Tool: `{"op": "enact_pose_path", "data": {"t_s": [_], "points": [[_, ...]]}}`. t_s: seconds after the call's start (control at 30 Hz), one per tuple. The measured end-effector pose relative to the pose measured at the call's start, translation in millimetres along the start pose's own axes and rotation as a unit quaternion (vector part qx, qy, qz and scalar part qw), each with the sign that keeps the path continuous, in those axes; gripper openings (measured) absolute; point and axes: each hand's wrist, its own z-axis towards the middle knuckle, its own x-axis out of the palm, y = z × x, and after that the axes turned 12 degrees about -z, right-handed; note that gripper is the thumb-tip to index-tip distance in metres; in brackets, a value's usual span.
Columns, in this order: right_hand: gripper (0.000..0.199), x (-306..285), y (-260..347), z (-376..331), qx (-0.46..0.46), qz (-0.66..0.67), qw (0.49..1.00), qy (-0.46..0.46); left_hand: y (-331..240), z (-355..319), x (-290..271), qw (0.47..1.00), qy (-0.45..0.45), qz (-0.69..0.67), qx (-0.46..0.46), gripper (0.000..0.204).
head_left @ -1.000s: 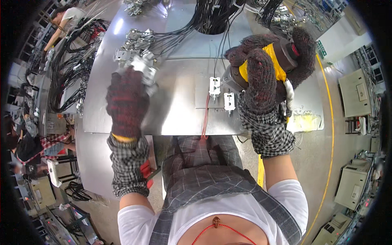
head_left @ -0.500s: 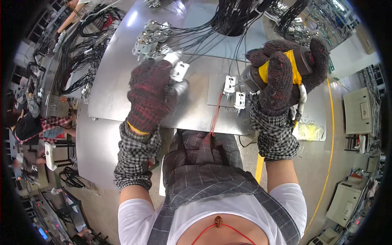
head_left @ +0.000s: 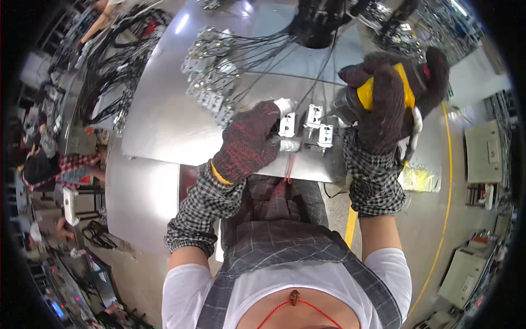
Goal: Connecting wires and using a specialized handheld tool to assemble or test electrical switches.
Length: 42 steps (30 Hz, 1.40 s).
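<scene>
Pressing a white outlet part point(head_left: 287, 125) at frame centre, the left hand point(head_left: 247, 143) has its grip closed on it; the right hand point(head_left: 390, 104), clutching a yellow power driver point(head_left: 366, 94), sits just right.

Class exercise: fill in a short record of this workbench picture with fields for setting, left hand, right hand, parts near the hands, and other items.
Setting: metal worktable, seen from above
Left hand: gloved, fingers on a white socket part at the table's near edge
Right hand: gloved, gripping a yellow power tool
Parts near the hands: two more white socket parts between the hands
Other items: row of wired socket parts with black cables
</scene>
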Motion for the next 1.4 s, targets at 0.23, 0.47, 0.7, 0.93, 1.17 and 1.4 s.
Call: {"op": "enact_pose_path", "data": {"t_s": [0.23, 0.47, 0.7, 0.93, 1.17, 1.4], "points": [[0.059, 2.5, -7.8, 2.7, -0.428, -0.255, 0.831, -0.246, 6.7, 26.8, 20.4, 0.987, 0.041, -0.142, -0.056, 0.063], [0.066, 9.3, -22.4, 1.6, -0.382, -0.268, 0.863, -0.193, 4.5, 43.3, 17.8, 0.995, 0.095, 0.023, 0.003, 0.062], [0.062, -1.3, -37.6, -5.2, -0.324, -0.226, 0.907, -0.147, 0.5, 45.1, 13.6, 0.988, 0.128, 0.016, -0.085, 0.066], [0.059, -52.9, -56.7, -21.2, -0.227, -0.050, 0.970, -0.067, -5.4, 14.2, -21.8, 0.926, -0.034, 0.355, 0.123, 0.068], [0.061, -5.7, -42.9, -6.5, -0.300, -0.189, 0.922, -0.157, 3.4, -14.9, -76.6, 0.903, 0.055, 0.427, -0.002, 0.057], [0.068, 9.5, -27.5, 11.2, -0.394, -0.336, 0.843, -0.145, -28.6, 0.1, -49.8, 0.916, 0.067, 0.395, 0.014, 0.047]]}}
